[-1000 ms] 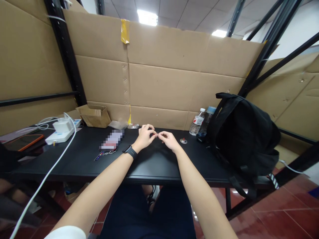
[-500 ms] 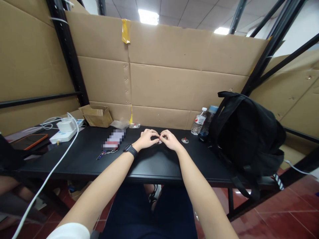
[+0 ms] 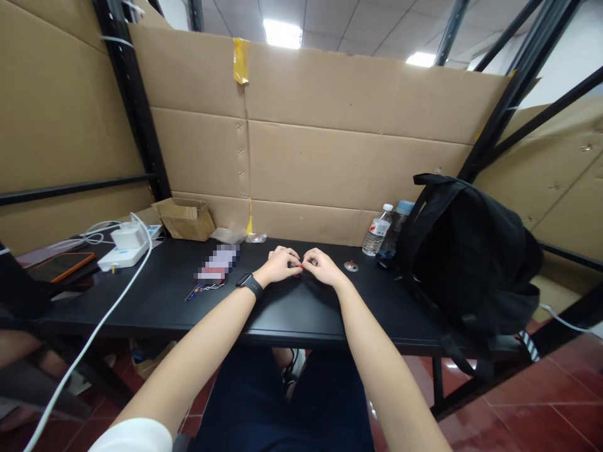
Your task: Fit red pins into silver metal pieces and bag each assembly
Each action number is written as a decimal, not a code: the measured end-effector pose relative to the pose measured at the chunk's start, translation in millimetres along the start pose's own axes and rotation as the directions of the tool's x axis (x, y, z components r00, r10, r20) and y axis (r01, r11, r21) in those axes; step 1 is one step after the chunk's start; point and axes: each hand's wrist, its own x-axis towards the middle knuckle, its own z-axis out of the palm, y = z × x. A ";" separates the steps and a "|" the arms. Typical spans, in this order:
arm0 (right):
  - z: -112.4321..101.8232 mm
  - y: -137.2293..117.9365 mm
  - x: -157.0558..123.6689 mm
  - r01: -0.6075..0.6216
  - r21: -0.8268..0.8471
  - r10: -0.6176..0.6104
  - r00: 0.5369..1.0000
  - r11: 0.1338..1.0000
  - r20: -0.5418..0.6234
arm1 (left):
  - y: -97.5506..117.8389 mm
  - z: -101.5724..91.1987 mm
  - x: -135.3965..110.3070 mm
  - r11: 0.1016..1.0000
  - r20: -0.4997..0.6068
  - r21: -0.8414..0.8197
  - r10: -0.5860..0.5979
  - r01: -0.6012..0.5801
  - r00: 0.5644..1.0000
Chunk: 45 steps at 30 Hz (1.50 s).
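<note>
Over the black table (image 3: 292, 317), the left hand (image 3: 277, 265) and right hand (image 3: 323, 267), fingers curled and nearly closed, pinch a small red piece (image 3: 301, 265) between them, lower than a second ago, suggesting work nearer the tabletop; a red-tipped clear disc (image 3: 351, 267) lies right.

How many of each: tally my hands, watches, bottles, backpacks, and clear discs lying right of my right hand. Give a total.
Hands: 2, left hand and right hand
Watches: 1
Bottles: 2
Backpacks: 1
Clear discs: 1
Total: 7
</note>
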 end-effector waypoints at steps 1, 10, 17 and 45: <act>0.1 -0.2 0.0 -0.001 0.004 0.001 1.000 1.000 -0.001 | 0.2 -0.7 0.0 1.000 0.001 0.004 -0.004 0.004 1.000; 3.8 1.1 -2.0 -0.064 0.012 0.064 0.997 0.998 0.035 | 1.4 -4.8 0.7 0.994 0.125 -0.080 -0.065 0.076 0.990; -0.7 2.4 -2.5 -0.090 -0.024 0.091 0.995 0.996 0.033 | 0.3 -5.3 -0.8 0.997 0.070 -0.024 -0.070 0.072 0.995; -3.8 -5.2 -3.4 -0.135 -0.132 0.142 0.989 0.982 0.048 | -192.9 -103.0 -8.3 0.605 -0.328 0.061 -0.739 0.794 0.588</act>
